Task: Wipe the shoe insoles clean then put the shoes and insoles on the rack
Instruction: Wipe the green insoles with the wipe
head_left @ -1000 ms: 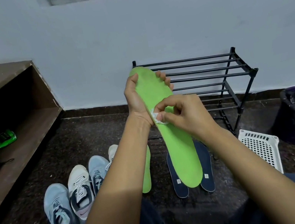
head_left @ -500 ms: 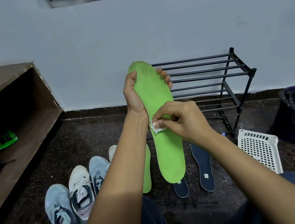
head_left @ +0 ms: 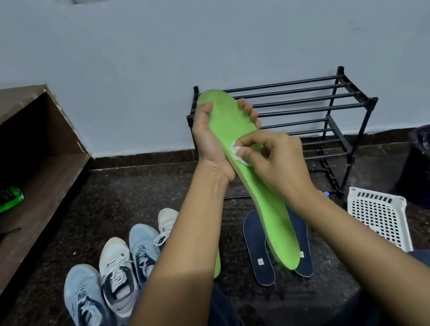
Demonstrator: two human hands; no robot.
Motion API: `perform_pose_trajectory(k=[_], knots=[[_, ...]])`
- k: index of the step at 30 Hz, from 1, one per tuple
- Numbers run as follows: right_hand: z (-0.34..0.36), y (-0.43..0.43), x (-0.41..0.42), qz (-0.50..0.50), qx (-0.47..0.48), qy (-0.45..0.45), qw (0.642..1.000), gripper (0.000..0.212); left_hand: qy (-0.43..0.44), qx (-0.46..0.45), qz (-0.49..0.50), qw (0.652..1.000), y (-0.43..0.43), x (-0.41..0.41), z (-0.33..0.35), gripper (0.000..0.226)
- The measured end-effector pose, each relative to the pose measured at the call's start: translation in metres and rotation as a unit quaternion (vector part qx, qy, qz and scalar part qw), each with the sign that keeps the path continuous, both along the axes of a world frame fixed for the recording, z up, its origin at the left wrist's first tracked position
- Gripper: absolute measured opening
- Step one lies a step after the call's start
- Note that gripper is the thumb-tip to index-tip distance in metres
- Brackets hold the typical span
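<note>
Two clamped sets of fingers (head_left: 254, 139): left hand (head_left: 208, 141) on insole (head_left: 232, 120), right hand (head_left: 279, 160) on wipe (head_left: 236, 153); green packet (head_left: 7, 198) in shelf (head_left: 42, 191).

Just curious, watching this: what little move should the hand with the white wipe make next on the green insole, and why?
Probably drag the wipe down toward the heel. The right hand pinches it against the middle of the insole, and the left hand grips the toe end, so the long lower stretch lies free to wipe.

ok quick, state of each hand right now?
Left hand: closed, gripping the green insole.
Right hand: closed, pinching a small white wipe against it.
</note>
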State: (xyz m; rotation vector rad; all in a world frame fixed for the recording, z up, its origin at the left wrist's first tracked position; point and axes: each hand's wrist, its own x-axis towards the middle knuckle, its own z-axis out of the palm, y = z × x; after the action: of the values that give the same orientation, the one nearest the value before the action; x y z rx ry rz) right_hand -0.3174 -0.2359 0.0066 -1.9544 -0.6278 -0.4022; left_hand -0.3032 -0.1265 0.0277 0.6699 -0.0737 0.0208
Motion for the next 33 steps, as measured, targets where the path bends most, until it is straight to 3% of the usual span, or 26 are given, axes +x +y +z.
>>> perform_pose_trajectory(k=[5, 11, 16, 23, 26, 33], knots=[[0.0, -0.003, -0.011, 0.061, -0.022, 0.051, 0.997, 0.013, -0.044, -0.067, 0.056, 0.995, 0.019, 0.004, 0.0, 0.043], [-0.008, 0.001, -0.006, -0.056, -0.059, -0.036, 0.996, 0.007, -0.037, -0.073, 0.06, 0.995, 0.008, 0.005, -0.003, 0.045], [-0.005, 0.0, 0.01, -0.149, -0.089, -0.049, 0.984, 0.008, 0.019, -0.027, 0.052, 0.998, -0.014, 0.003, -0.011, 0.045], [0.01, -0.001, 0.0, 0.052, 0.012, 0.122, 0.991, 0.003, 0.029, -0.014, 0.055, 0.998, -0.002, 0.007, -0.01, 0.055], [0.01, 0.0, -0.005, 0.061, 0.056, 0.142, 0.986, 0.004, 0.028, -0.022, 0.053, 0.998, -0.002, 0.007, -0.008, 0.056], [0.012, 0.0, 0.002, -0.116, -0.034, -0.012, 0.993, 0.006, 0.024, 0.027, 0.027, 0.999, -0.025, 0.0, -0.01, 0.047]])
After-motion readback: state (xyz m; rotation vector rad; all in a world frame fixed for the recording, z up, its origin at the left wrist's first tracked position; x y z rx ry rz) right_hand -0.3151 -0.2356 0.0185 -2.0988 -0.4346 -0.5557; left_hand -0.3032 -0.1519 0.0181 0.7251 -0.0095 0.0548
